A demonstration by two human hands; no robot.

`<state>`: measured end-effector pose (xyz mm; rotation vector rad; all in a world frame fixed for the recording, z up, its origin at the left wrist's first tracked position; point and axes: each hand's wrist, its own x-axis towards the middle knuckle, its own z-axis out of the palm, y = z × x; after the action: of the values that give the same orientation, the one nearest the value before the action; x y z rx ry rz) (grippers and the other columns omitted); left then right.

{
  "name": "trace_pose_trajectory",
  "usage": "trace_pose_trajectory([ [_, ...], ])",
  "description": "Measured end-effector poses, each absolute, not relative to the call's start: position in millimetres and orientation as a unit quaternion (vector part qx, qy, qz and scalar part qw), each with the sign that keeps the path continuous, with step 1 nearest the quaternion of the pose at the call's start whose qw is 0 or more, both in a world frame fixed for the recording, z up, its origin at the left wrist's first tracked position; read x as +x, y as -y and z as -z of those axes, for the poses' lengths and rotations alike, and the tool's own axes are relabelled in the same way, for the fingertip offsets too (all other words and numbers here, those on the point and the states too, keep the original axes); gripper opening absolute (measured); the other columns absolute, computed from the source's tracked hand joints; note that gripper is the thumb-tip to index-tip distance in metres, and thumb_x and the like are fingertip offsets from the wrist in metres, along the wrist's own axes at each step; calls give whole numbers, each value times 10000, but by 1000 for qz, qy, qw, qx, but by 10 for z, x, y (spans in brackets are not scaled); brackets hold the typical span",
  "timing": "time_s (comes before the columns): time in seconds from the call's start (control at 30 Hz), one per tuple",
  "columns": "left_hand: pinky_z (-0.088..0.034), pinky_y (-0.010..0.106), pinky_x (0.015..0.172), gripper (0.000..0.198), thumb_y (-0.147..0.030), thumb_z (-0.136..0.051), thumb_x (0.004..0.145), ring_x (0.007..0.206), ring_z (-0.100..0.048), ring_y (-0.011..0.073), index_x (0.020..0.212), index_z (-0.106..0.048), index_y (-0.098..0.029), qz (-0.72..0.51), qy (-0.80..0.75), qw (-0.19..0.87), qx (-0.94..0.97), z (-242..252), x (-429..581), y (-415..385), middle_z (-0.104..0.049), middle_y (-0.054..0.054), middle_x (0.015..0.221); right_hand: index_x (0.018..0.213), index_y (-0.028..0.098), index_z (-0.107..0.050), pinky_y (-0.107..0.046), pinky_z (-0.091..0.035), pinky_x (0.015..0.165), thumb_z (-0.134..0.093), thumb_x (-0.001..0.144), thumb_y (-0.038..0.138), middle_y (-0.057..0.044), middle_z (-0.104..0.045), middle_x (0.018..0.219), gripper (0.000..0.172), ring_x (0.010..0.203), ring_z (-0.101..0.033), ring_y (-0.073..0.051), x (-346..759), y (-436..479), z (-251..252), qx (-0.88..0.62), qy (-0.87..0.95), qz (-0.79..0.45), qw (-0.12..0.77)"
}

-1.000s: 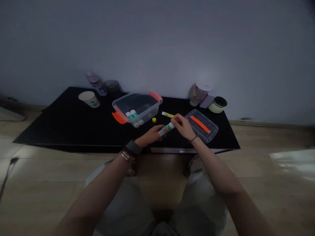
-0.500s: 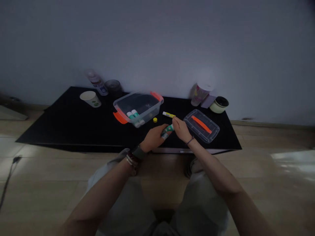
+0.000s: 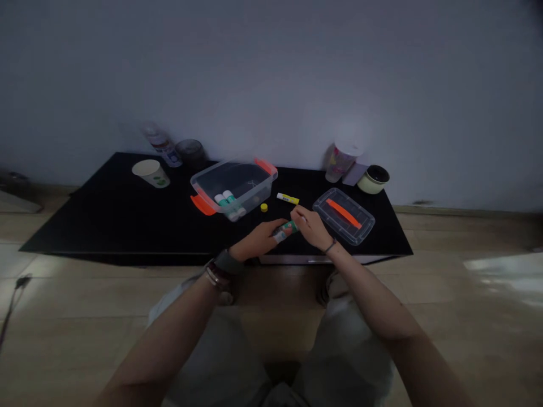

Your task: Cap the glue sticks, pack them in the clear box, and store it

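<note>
My left hand (image 3: 258, 239) is wrapped round a green and white tube (image 3: 285, 230) above the table's front edge. The fingers of my right hand (image 3: 310, 226) are closed on the right end of that same tube, hiding this end. Just behind my right hand lies a yellow and white stick (image 3: 288, 198). A small yellow cap (image 3: 263, 208) rests left of the stick. The clear box (image 3: 237, 183) with orange latches stands behind my left hand, and green and white tubes (image 3: 229, 204) lie in it. Right of my right hand is a clear lid (image 3: 344, 216) with an orange handle.
On the black table (image 3: 106, 220), a paper cup (image 3: 151, 173), a bottle (image 3: 162, 144) and a dark jar (image 3: 190, 153) stand at the left. A patterned plastic cup (image 3: 340, 163) and a cream pot (image 3: 373, 180) stand at the back right.
The whole view has shifted slightly, so the table items appear a little further left. My right hand's fingers have turned a little at the tube's end; both hands still hold it.
</note>
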<state>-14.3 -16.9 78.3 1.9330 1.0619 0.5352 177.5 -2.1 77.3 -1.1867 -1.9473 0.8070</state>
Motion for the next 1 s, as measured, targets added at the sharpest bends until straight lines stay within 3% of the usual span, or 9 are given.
trace_pose_trajectory([
  [0.1,-446,276,617,421,-545,-456,951,626,-564,167,1050,-633,-176,-231,-402,493,736,-786,-124,163,-637,32,766,722,230,-444,-260,-294,587,-404,973,403,43,-420,598,307,552,-433,-122,1806,30,-852,-448,781,-267,345],
  [0.27,-461,311,812,350,-414,-586,905,1005,-638,274,1199,-627,-229,-244,-497,302,776,-771,-27,210,-689,99,1082,688,237,-437,-277,-278,568,-411,944,286,24,-460,592,262,545,-441,-143,1719,-86,-761,-539,732,-231,345],
  [0.37,-455,303,797,366,-415,-597,904,1053,-632,293,1224,-622,-240,-229,-525,252,780,-761,-4,223,-674,113,1108,634,233,-403,-275,-281,555,-407,950,297,21,-465,580,322,551,-441,-145,1684,-137,-662,-565,695,-269,353],
  [0.43,-452,292,747,330,-425,-588,908,956,-648,266,1173,-628,-233,-228,-517,286,774,-752,-15,205,-677,100,1039,620,231,-403,-270,-291,544,-406,971,388,25,-445,564,384,547,-443,-141,1694,-131,-638,-554,682,-314,359],
  [0.53,-435,267,612,344,-515,-500,940,685,-600,181,1029,-612,-202,-245,-469,447,721,-731,-48,157,-644,57,837,688,226,-484,-261,-318,557,-419,972,514,30,-463,592,410,566,-459,-136,1739,-77,-687,-503,699,-341,378],
  [0.67,-414,250,531,455,-613,-435,940,550,-507,128,960,-574,-180,-259,-407,578,658,-713,-61,138,-586,24,736,734,225,-506,-258,-321,577,-466,957,467,34,-474,605,332,566,-445,-128,1758,-18,-805,-465,735,-300,392],
  [0.77,-454,274,626,382,-531,-501,943,685,-603,176,1076,-606,-188,-262,-460,457,715,-736,-40,183,-658,60,846,700,229,-472,-267,-289,564,-460,946,393,39,-442,565,295,529,-423,-128,1707,-19,-830,-515,719,-263,386],
  [0.9,-467,299,783,370,-439,-564,932,1050,-646,275,1241,-601,-239,-225,-544,246,770,-785,-4,244,-688,102,1151,674,230,-454,-278,-259,564,-447,932,339,31,-469,588,280,530,-416,-132,1635,-53,-779,-577,687,-234,374],
  [1.0,-473,298,768,368,-437,-522,951,994,-661,253,1249,-586,-231,-216,-538,249,775,-760,2,226,-699,91,1101,660,226,-444,-268,-272,572,-428,949,367,28,-472,596,322,565,-443,-134,1640,-60,-749,-570,686,-246,379],
])
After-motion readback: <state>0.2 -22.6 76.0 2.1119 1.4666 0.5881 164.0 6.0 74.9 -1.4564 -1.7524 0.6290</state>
